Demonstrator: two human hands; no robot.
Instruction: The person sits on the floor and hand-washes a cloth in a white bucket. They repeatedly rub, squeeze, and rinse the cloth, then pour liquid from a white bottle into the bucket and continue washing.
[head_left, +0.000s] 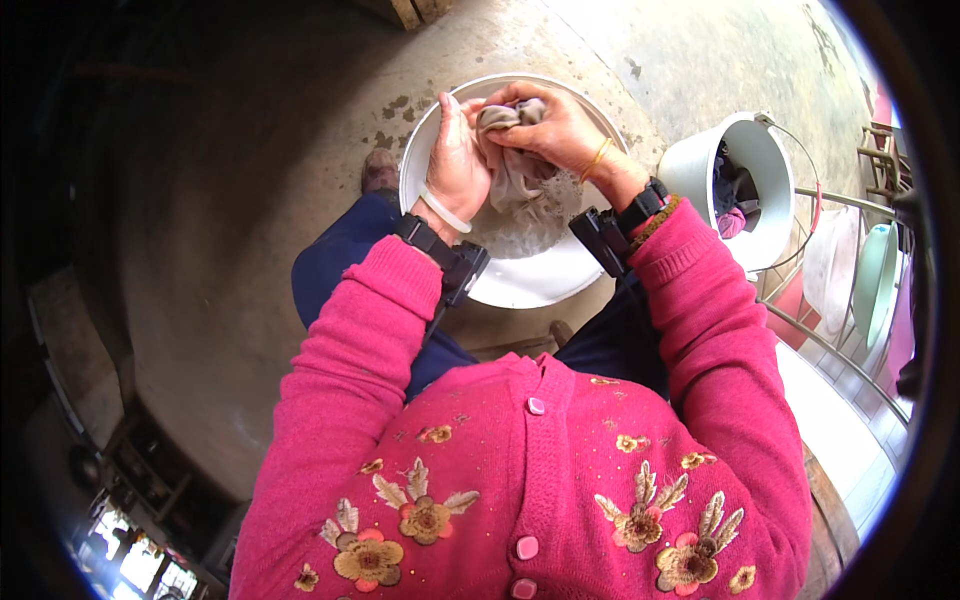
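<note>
A wet, pale cloth (499, 135) is bunched up over a white basin (525, 289), its lower folds trailing into sudsy water (529, 236). My right hand (559, 124) grips the bunched upper part between thumb and fingers. Against the cloth's left side rests my left hand (461, 161), thumb raised and palm turned toward it. The cloth and my right hand partly hide the left fingers, so their grip is unclear. The basin stands on the floor between my legs.
A white bucket (679, 161) with a wire handle holds dark and pink cloths (731, 221) at the right. Beyond it, a metal rack (832, 341) carries several basins, one of them green (874, 285). Wet spots mark the concrete floor (390, 112) by the basin.
</note>
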